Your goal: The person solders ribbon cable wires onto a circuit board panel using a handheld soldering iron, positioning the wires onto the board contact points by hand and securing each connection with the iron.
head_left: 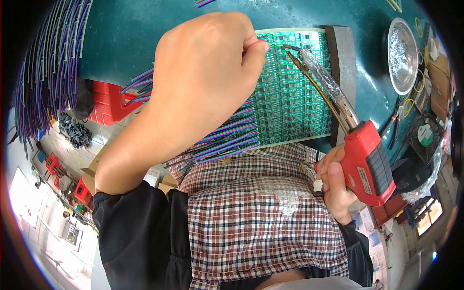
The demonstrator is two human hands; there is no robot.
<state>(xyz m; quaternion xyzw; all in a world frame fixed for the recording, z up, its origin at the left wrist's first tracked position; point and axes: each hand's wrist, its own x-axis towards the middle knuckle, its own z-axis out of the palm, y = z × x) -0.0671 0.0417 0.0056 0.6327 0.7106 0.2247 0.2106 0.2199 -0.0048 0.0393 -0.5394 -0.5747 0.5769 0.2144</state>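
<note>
Green tabletop [123, 46]; left grip [208, 58] pinched on wire [262, 38]; right grip [337, 182] wrapped round soldering gun [363, 154].

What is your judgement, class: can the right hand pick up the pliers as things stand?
Probably not yet: the right hand is wrapped around the red soldering gun. The pliers lie uncovered nearby, so freeing the hand would likely be enough.

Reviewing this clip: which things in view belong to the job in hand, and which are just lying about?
In use:
- green circuit board panel
- coloured wires, some pinched by the left hand
- red soldering gun, held by the right hand

Apparently lying about:
- pliers
- black fan

Unclear: metal bowl
</note>
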